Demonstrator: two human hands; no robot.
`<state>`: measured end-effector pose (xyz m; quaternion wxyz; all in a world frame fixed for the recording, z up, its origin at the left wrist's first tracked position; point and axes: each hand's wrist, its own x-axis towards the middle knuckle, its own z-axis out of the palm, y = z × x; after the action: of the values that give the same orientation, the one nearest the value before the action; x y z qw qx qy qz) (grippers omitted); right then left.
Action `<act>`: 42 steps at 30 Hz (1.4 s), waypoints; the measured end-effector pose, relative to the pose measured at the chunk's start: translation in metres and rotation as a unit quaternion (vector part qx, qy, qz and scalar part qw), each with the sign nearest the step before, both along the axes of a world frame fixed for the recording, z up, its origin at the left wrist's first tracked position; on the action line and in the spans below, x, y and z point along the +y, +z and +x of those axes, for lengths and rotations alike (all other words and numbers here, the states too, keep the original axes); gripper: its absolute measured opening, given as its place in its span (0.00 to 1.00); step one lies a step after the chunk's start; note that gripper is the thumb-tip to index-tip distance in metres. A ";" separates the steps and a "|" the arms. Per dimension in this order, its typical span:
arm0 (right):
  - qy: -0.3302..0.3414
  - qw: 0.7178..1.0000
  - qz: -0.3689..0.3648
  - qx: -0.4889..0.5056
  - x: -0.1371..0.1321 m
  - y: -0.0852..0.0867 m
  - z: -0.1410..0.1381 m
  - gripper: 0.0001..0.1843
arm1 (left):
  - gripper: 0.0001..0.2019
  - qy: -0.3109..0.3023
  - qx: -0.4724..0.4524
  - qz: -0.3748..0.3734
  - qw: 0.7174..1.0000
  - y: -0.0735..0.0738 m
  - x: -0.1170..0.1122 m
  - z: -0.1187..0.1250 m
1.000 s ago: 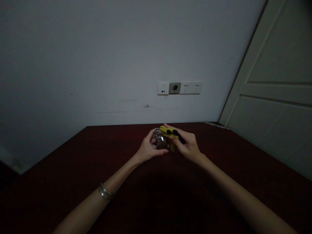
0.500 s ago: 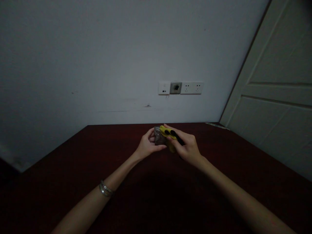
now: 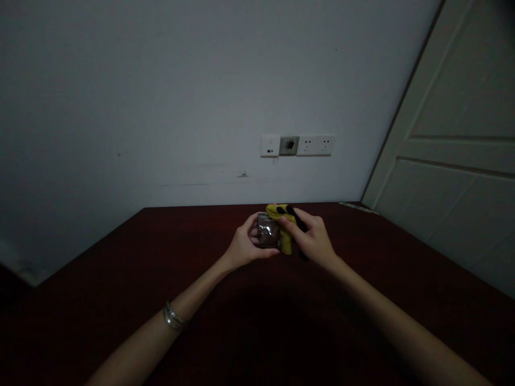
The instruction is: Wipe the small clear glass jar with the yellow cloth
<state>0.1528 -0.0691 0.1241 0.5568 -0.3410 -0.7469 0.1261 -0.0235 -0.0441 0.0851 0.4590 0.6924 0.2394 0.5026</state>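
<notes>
Pale wall, dark red worktop, a packet and a yellow piece held together

Head view: a white panelled door fills the right side, and a row of wall sockets sits on the wall above the far edge of the worktop. A thin pale strip lies in the far right corner, by the door.

Near the middle of the worktop, towards its far edge, the left hand, a bracelet on its wrist, cups the packet, a shiny clear wrap with something brown inside. Its fingers curl up around the packet's left side.

The right hand has the yellow piece, which carries black markings. Its fingers close over the top, pinching the piece against the packet's right edge.

So far both things stay in hand and the packet looks wrapped. Whether they are joined, or whether the hands rest on the worktop, cannot be told from this view
</notes>
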 end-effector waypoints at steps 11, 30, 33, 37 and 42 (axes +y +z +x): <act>-0.020 0.999 -0.007 0.028 0.010 -0.005 0.003 0.13 | 0.40 -0.036 -0.010 0.001 0.999 0.003 -0.002 0.002; 0.013 0.993 0.073 -0.089 -0.002 0.010 0.011 0.16 | 0.45 0.030 0.059 0.043 0.997 0.002 -0.003 0.001; 0.001 0.992 0.057 -0.112 -0.001 0.013 0.012 0.14 | 0.47 0.047 0.101 0.046 0.993 0.003 -0.005 0.001; 0.042 0.967 0.141 -0.206 -0.011 0.016 0.012 0.18 | 0.46 0.071 0.122 0.087 0.986 0.001 -0.001 0.000; 0.087 0.944 0.147 -0.281 -0.014 0.022 0.014 0.21 | 0.44 0.083 0.135 0.123 0.980 -0.001 0.001 -0.001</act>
<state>0.1672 -0.0834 0.1457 0.3548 -0.2109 -0.9101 -0.0385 -0.0242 -0.0433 0.0843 0.2902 0.7826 0.2920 0.4670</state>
